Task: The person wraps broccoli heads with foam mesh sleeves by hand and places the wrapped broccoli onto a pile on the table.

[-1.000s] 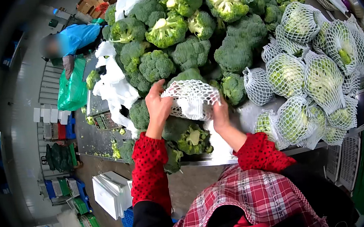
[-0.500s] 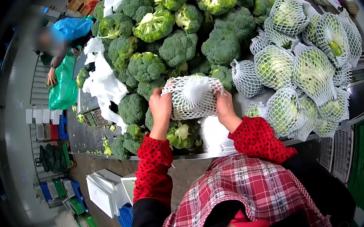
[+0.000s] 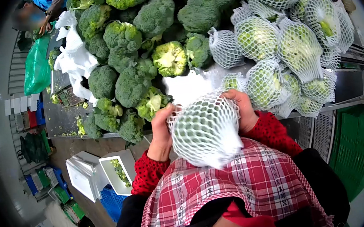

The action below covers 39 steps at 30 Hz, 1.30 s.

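Between my two hands, a head of broccoli in a white foam net (image 3: 204, 131) is held close to my apron, just off the table's front edge. My left hand (image 3: 162, 131) grips the net's left side, and my right hand (image 3: 242, 107) grips its upper right side. Dark green shows through the mesh, and the net's gathered end points down toward me. Bare broccoli heads (image 3: 132, 85) are heaped beyond and to the left of my hands. To the right lies a pile of netted broccoli (image 3: 263, 83).
White foam nets (image 3: 76, 58) lie left of the heap on the metal table (image 3: 192, 83). Another person (image 3: 47, 14) stands at the far left near a green bag (image 3: 37, 64). A white foam box (image 3: 119, 173) and green crates (image 3: 357, 152) are below the table.
The netted broccoli has come from over the table toward my body, and the net now covers a rounded green head. My view has shifted, so the table appears higher and further left.
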### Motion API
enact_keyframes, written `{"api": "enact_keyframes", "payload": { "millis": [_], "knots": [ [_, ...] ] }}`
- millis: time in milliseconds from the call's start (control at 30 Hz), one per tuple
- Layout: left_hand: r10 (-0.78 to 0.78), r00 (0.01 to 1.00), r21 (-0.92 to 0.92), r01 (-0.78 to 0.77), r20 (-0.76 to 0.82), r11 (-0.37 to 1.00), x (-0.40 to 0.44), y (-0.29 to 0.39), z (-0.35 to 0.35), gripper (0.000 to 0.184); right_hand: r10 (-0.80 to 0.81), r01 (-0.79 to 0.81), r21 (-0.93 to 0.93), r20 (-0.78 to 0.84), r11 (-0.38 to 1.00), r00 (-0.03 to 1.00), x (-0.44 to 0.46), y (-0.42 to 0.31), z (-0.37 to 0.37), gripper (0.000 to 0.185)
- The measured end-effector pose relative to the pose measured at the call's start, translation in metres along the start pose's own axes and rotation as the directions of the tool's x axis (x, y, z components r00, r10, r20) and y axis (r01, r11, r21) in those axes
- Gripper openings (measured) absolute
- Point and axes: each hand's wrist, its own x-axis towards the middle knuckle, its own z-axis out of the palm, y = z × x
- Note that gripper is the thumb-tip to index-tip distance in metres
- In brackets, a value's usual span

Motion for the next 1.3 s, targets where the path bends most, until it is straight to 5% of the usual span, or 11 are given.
{"api": "enact_keyframes", "payload": {
  "millis": [167, 200, 300, 333, 467, 633, 700, 867, 1000, 1133, 1300],
  "knots": [
    [0.014, 0.966, 0.149, -0.054, 0.259, 0.987, -0.001, -0.035, 0.031, 0.027, -0.383, 0.378, -0.795, 0.201, 0.475, 0.902, -0.022, 0.015, -0.031, 0.024],
    [-0.016, 0.938, 0.122, -0.029, 0.347, 0.992, 0.003, -0.043, 0.031, 0.032, -0.610, 0.459, -0.883, 0.416, -0.095, 0.674, -0.030, 0.013, -0.033, 0.034],
    [-0.063, 0.931, -0.002, 0.068, 0.359, 0.998, 0.022, -0.055, 0.052, 0.036, -0.428, 0.616, -0.777, 0.604, -0.128, 0.673, -0.072, -0.013, -0.029, 0.056],
    [-0.099, 0.936, -0.067, 0.129, 0.337, 0.989, 0.021, -0.062, 0.061, 0.038, -0.318, 0.598, -0.756, 0.517, 0.265, 0.794, -0.082, -0.013, -0.025, 0.065],
    [-0.035, 0.945, -0.209, 0.108, 0.326, 0.972, 0.019, -0.062, 0.121, 0.047, -0.546, 0.553, -0.811, 0.557, -0.194, 0.626, -0.087, -0.025, -0.004, 0.091],
    [-0.148, 0.852, 0.543, -0.179, 0.503, 0.820, 0.060, -0.044, 0.213, 0.041, -0.918, 0.735, -0.675, 0.249, 0.064, 0.309, -0.115, -0.110, 0.027, 0.050],
    [0.039, 0.819, 0.592, -0.447, 0.573, 0.670, 0.046, -0.039, 0.237, 0.035, -0.937, 0.541, -0.796, 0.346, -0.272, 0.038, -0.134, -0.174, 0.019, 0.050],
    [0.486, 0.492, 0.574, -0.818, 0.722, -0.024, 0.068, -0.052, 0.177, 0.029, -0.429, -0.578, -0.268, 0.889, -0.771, 0.159, -0.147, -0.209, 0.084, 0.062],
    [0.593, 0.553, 0.727, -0.682, 0.585, -0.082, 0.080, -0.019, 0.134, 0.027, -0.344, -0.469, -0.166, 0.881, -0.867, 0.324, -0.094, -0.193, 0.076, 0.061],
    [0.809, 0.272, 0.697, -0.683, 0.520, -0.218, 0.065, 0.075, 0.098, 0.021, -0.551, -0.597, -0.271, 0.756, -0.755, 0.353, -0.073, -0.240, 0.061, 0.053],
    [0.948, -0.104, 0.949, 0.126, 0.301, -0.288, 0.073, 0.238, -0.020, 0.021, -0.333, -0.624, -0.023, 0.861, -0.781, 0.384, -0.067, -0.206, 0.104, 0.055]
  ]
}}
